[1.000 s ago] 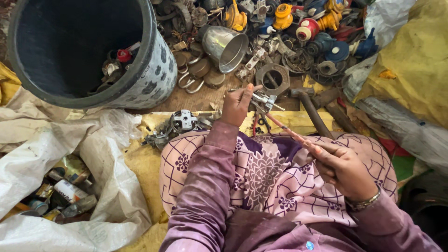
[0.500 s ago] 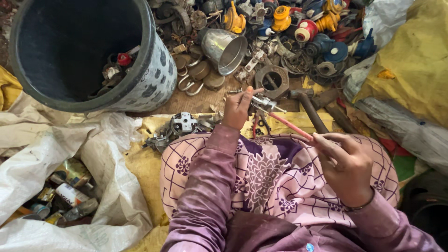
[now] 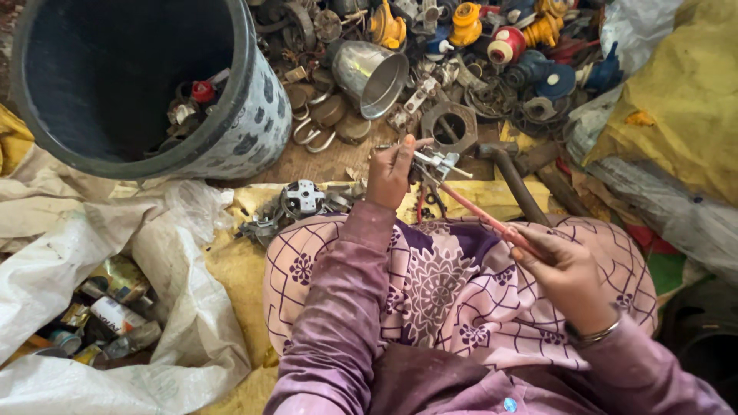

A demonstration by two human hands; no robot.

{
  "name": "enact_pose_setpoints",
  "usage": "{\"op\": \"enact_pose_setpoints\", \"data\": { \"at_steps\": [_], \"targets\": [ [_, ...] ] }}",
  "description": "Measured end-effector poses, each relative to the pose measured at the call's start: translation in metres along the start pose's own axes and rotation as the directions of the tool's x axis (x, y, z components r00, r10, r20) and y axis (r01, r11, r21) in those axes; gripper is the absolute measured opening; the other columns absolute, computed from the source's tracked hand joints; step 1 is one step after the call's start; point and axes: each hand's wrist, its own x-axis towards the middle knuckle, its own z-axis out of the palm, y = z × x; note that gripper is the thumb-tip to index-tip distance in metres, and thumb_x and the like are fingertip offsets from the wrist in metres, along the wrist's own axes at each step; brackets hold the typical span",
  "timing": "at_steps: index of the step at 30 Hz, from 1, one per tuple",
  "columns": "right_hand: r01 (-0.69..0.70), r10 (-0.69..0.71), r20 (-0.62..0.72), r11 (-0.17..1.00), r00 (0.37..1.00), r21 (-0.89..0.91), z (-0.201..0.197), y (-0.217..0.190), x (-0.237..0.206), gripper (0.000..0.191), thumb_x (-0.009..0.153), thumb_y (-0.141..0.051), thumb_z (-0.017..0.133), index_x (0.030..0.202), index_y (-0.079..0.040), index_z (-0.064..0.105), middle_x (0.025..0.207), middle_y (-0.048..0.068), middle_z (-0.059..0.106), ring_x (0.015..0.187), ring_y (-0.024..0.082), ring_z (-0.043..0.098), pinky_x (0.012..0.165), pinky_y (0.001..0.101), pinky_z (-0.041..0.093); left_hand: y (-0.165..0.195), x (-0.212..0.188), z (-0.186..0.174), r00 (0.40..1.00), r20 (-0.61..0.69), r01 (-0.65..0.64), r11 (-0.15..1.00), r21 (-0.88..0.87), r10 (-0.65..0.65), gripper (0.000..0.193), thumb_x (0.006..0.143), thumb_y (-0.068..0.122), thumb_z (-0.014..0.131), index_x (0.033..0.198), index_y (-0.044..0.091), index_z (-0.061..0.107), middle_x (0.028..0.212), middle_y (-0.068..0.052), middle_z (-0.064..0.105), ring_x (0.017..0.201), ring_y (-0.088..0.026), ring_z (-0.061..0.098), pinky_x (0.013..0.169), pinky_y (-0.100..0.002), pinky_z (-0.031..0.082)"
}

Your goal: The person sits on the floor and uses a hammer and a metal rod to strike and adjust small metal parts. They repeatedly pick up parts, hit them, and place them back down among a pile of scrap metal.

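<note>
1. Two hands work over one lap; places below are given relative to the bucket (image 3: 146,84), the big dark tub lying tipped at the upper left.
2. Inside the bucket lie a few small parts, one with a red cap (image 3: 203,91); most of its floor shows bare.
3. Below the bucket, a white sack (image 3: 84,253) spreads on the floor, with tins (image 3: 108,315) tucked in its fold.
4. Just right of the bucket's lower rim, a round metal part (image 3: 303,197) lies on the yellow cloth (image 3: 231,269), well apart from either hand.
5. Right of the bucket, the left hand (image 3: 390,170) is closed around a small metal fitting (image 3: 437,161), thumb and fingers clamped on it, held above the knees.
6. From that fitting a red-handled tool (image 3: 480,217) slants down and away from the bucket; its tip seems to touch the fitting, though the exact contact is too small to tell.
7. Further right and lower, the right hand (image 3: 565,273) grips the tool's handle end, fingers shut around it.
8. Beyond the hands, right of the bucket's top, a scrap heap holds a shiny cone (image 3: 373,73), a hex ring (image 3: 450,127), and yellow and blue pieces.
9. Judging by this, the fitting looks to be mid-stripping: still whole in the hand, the bucket nearly empty, the heap large, so most remains.
</note>
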Motion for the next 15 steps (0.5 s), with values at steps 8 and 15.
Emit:
{"op": "enact_pose_setpoints", "data": {
  "at_steps": [8, 15],
  "targets": [
    [0.261, -0.257, -0.144, 0.965, 0.956, 0.007, 0.01, -0.023, -0.009, 0.033, 0.1, -0.016, 0.066, 0.129, 0.0, 0.064, 0.121, 0.016, 0.067, 0.097, 0.017, 0.07, 0.079, 0.0295, 0.059, 0.003, 0.002, -0.001, 0.998, 0.03, 0.068, 0.981, -0.183, -0.063, 0.047, 0.111, 0.036, 0.045, 0.121, 0.003, 0.077, 0.068, 0.005, 0.064, 0.054, -0.002, 0.047, 0.046, -0.023, 0.036],
    [-0.499, 0.472, 0.222, 0.614, 0.853, 0.612, -0.009, 0.003, -0.003, 0.048, 0.1, -0.021, 0.055, 0.137, 0.009, 0.059, 0.109, 0.011, 0.073, 0.082, 0.012, 0.066, 0.07, 0.0232, 0.054, -0.001, 0.001, -0.002, 0.999, 0.037, -0.025, 0.979, -0.202, 0.033, 0.047, 0.113, 0.036, 0.045, 0.122, 0.001, 0.076, 0.089, -0.004, 0.076, 0.076, -0.005, 0.061, 0.068, -0.022, 0.05]
  ]
}}
